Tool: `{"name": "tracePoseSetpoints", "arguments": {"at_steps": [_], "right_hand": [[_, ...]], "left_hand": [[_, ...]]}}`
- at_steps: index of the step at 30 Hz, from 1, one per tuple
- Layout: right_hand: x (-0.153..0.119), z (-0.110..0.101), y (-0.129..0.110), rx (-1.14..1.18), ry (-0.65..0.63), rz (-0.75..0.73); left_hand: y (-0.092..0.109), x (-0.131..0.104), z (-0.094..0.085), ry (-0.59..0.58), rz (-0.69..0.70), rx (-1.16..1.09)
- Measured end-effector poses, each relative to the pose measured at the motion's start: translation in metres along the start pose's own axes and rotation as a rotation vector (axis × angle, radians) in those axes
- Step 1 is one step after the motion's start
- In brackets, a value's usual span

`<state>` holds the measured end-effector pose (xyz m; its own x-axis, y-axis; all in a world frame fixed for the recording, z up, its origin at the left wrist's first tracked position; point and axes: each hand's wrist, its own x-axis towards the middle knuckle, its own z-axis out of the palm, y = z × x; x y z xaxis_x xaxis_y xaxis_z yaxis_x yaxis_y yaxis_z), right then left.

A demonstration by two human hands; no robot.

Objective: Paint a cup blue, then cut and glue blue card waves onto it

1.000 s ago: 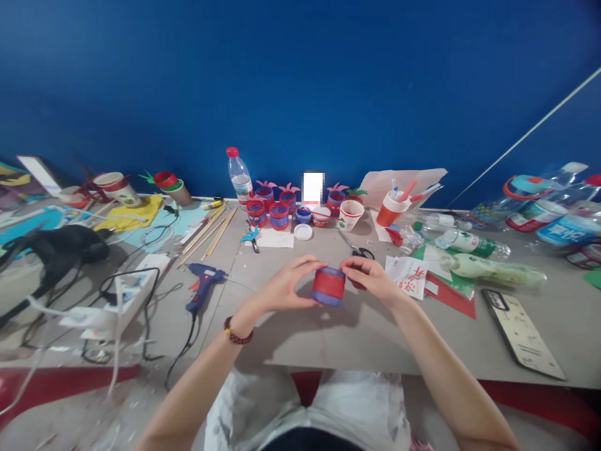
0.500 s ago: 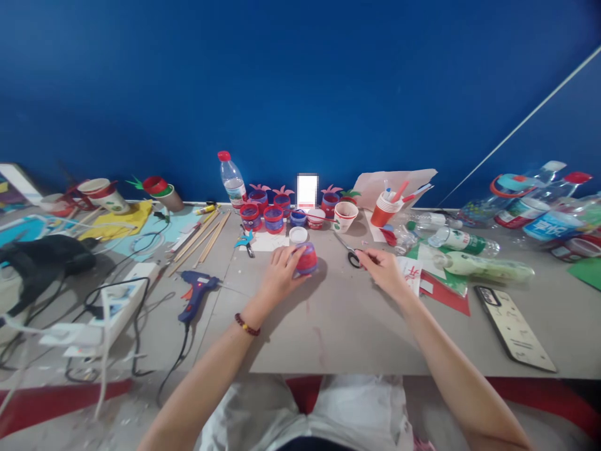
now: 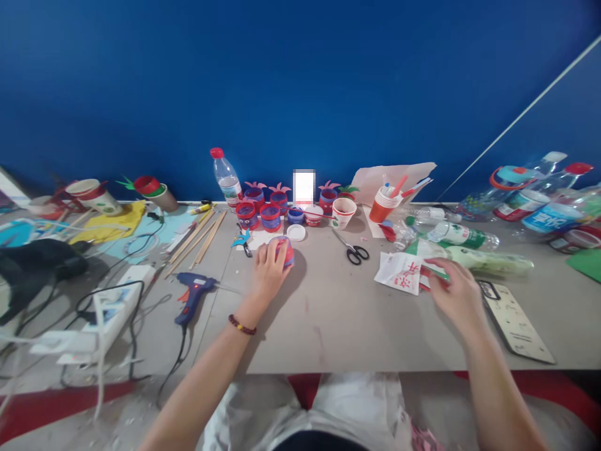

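My left hand (image 3: pixel 268 269) is closed round a small red and purple painted cup (image 3: pixel 284 253) on the table, its fingers over the side and rim. On the right, my right hand (image 3: pixel 453 285) is over the papers, thumb and fingers pinched on a piece of green paper (image 3: pixel 437 272). A white packet with red characters (image 3: pixel 399 272) lies just left of those fingers. Black-handled scissors (image 3: pixel 353 249) rest between the two hands, touched by neither. A white lid (image 3: pixel 296 233) lies behind the painted cup.
More painted cups (image 3: pixel 270 218) and a paper cup (image 3: pixel 344 213) line the back. A glue gun (image 3: pixel 195 293), wooden sticks (image 3: pixel 206 241) and a power strip (image 3: pixel 117 307) are left. Plastic bottles (image 3: pixel 462 236) and a phone (image 3: pixel 516 326) are on the right.
My right hand has left the scissors and moved right to the papers. The white packet now shows more fully. My left hand has shifted slightly left with the painted cup.
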<state>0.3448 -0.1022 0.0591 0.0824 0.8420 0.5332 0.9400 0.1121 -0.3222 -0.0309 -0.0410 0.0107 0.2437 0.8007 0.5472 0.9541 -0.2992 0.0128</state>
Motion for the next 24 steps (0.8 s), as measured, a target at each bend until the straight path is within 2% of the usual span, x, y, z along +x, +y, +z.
{"name": "tracePoseSetpoints", "arguments": {"at_steps": [3,7,10,13,18,21,24], "right_hand": [[-0.022,-0.003,0.041,-0.098,0.026,0.098],[-0.042,0.009,0.085,-0.25,-0.028,0.136],[-0.041,0.021,0.108,-0.357,-0.112,0.153],[-0.033,0.031,0.126,-0.395,-0.126,0.126],[-0.021,0.036,0.14,-0.468,-0.116,0.049],[-0.019,0.032,0.135,-0.547,-0.131,-0.025],[-0.016,0.029,0.127,-0.544,-0.053,-0.084]], "left_hand": [[0.001,0.001,0.003,-0.018,-0.014,-0.007],[0.004,0.0,0.006,-0.006,0.054,-0.055],[0.006,-0.002,0.007,-0.006,0.116,-0.068],[0.005,-0.004,0.008,-0.006,0.116,-0.066],[0.002,-0.004,0.009,0.028,0.095,-0.086],[0.001,-0.004,0.009,0.023,0.1,-0.133],[0.002,-0.004,0.009,0.014,0.11,-0.16]]}}
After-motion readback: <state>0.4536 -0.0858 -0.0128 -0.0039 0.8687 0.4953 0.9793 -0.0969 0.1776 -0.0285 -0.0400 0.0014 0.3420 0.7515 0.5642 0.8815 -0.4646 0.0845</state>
